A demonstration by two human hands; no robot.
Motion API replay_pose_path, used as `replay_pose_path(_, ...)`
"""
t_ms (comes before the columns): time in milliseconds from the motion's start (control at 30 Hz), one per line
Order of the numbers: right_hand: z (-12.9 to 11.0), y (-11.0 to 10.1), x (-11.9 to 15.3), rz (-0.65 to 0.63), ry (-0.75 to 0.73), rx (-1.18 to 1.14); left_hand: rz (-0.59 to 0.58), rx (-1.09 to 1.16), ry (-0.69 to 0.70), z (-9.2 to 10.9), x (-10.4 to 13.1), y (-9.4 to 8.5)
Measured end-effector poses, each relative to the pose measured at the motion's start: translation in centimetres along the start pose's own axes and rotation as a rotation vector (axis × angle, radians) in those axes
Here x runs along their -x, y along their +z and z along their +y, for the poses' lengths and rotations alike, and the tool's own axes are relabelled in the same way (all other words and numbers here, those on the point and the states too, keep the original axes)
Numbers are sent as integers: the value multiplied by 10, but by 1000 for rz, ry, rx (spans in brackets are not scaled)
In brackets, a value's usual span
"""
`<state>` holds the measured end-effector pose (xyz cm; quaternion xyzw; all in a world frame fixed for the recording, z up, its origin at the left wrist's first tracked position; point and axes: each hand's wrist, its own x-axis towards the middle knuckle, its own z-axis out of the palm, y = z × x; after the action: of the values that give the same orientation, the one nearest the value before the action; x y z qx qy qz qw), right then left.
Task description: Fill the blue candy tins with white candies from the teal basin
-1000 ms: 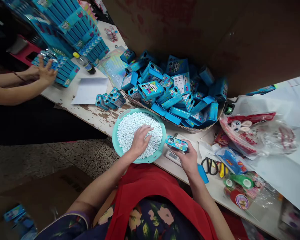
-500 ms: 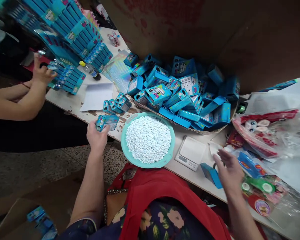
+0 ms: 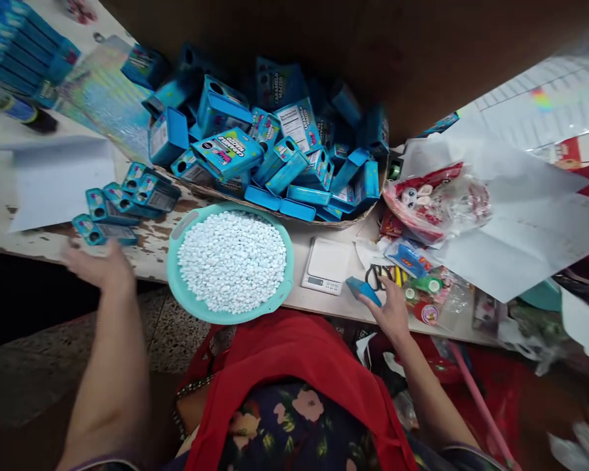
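Note:
My left hand [image 3: 98,265], somewhat blurred, is open with its fingers spread just below the nearest of several small blue candy boxes [image 3: 105,230]. These boxes stand grouped at the table's left, round holes showing in their ends. At the right, my right hand [image 3: 390,311] has its thumb and fingers apart around the near end of a plain blue carton piece [image 3: 363,289], which lies by the scale. The thumb is at the piece's lower edge; I cannot tell how firmly it touches. Between my hands, a mint-green basin [image 3: 288,275] is full of small white candies [image 3: 233,261].
A large carton [image 3: 343,224] heaped with blue candy boxes [image 3: 230,154] stands behind the basin. A white digital scale [image 3: 328,261], scissors [image 3: 373,275], tape rolls [image 3: 427,284] and a plastic bag [image 3: 442,203] lie right. White paper [image 3: 63,176] and a dark bottle [image 3: 27,114] are left.
My left hand has set its candy box beside the grouped boxes and let go. My right hand has come down to the blue carton piece. The view has swung right.

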<state>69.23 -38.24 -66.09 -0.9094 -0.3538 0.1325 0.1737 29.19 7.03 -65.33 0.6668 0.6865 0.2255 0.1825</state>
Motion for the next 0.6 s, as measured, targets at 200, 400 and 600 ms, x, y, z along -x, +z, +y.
replay_pose_path(200,-8,-8,-21,-348,225,272,-193,-78,448,60,108,41)
replay_pose_path(400,4,-48,-8,-151,463,-783,-271,-261,485,99,128,60)
replay_pose_path(600,-42,-4,1,-320,457,-1077,-257,-365,453,109,131,65)
